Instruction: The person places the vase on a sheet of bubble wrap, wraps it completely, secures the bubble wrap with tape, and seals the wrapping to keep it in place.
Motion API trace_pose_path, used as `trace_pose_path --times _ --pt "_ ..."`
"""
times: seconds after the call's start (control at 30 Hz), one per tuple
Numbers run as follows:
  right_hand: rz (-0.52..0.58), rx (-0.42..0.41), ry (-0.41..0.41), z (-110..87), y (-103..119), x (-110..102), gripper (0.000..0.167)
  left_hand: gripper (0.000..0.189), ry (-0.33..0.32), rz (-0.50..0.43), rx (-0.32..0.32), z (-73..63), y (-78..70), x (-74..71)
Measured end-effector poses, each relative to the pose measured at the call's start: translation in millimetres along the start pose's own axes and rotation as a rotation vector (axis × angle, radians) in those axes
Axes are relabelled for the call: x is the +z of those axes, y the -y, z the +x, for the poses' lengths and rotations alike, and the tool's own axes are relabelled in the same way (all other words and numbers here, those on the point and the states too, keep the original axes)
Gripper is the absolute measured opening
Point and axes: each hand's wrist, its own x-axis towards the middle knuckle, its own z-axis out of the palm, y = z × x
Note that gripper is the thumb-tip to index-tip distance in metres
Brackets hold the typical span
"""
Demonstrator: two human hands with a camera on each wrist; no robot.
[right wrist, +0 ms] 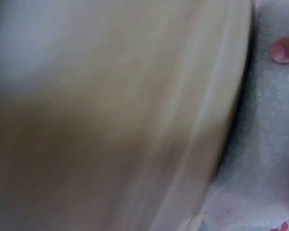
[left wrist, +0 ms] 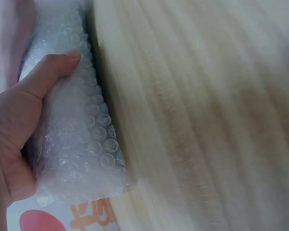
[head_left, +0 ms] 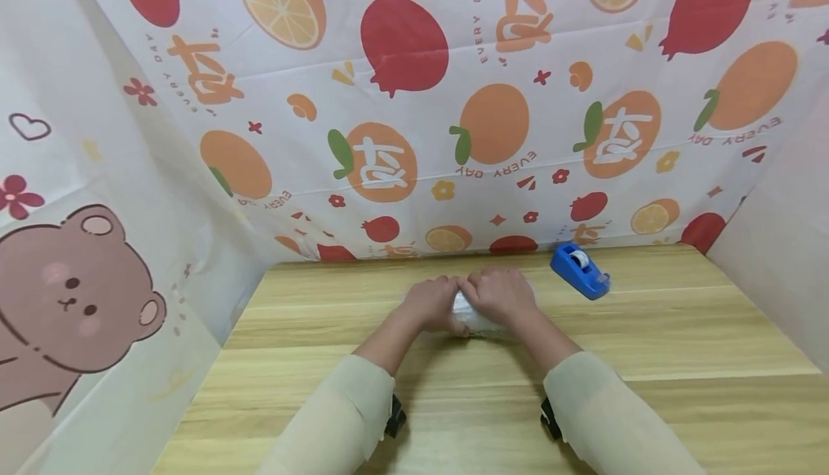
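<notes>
A flat, oblong bubble-wrap bundle [head_left: 463, 311] lies near the back middle of the wooden table; in the left wrist view its rows of bubbles [left wrist: 70, 130] show along the edge. What it contains, if anything, cannot be seen. My left hand [head_left: 432, 305] grips its left part, the thumb across the near face and the other fingers mostly hidden. Close beside it, my right hand [head_left: 501, 293] holds the bundle from above with bent fingers. At the right border of the right wrist view, the bundle [right wrist: 260, 134] appears with a thumb tip on it.
A blue tape dispenser [head_left: 579, 270] with a clear roll stands on the table [head_left: 453, 417], right of my hands. Behind the table hangs a fruit-print cloth [head_left: 492, 122]. A bear-print sheet [head_left: 78, 295] covers the left side.
</notes>
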Motion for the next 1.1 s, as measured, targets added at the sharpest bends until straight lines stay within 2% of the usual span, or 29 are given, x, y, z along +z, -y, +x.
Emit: trace_pose_path --times 0.27,0.4,0.57,0.77,0.97,1.1 --pt "-0.079 -0.041 -0.032 -5.8 -4.8 7.1 0.071 0.070 0.056 -0.080 0.026 7.5 7.8 -7.0" --pt "-0.091 -0.029 -0.033 -3.1 -5.0 7.4 0.074 0.070 0.079 -0.098 0.033 11.3 12.4 -8.5" --pt "-0.065 -0.006 0.002 1.7 -5.9 6.0 0.074 0.069 0.099 -0.114 0.042 15.5 15.4 -10.2" --pt "-0.064 0.008 0.043 6.8 -8.2 5.1 0.075 0.063 0.159 -0.173 0.043 21.2 18.1 -13.0" --pt "-0.039 0.027 0.061 13.1 -8.7 1.9 0.079 0.070 0.211 -0.270 0.033 26.2 23.3 -15.9" --pt "-0.010 0.036 0.093 18.8 -10.2 0.6 0.081 0.076 0.211 -0.302 0.029 28.8 27.2 -13.4"
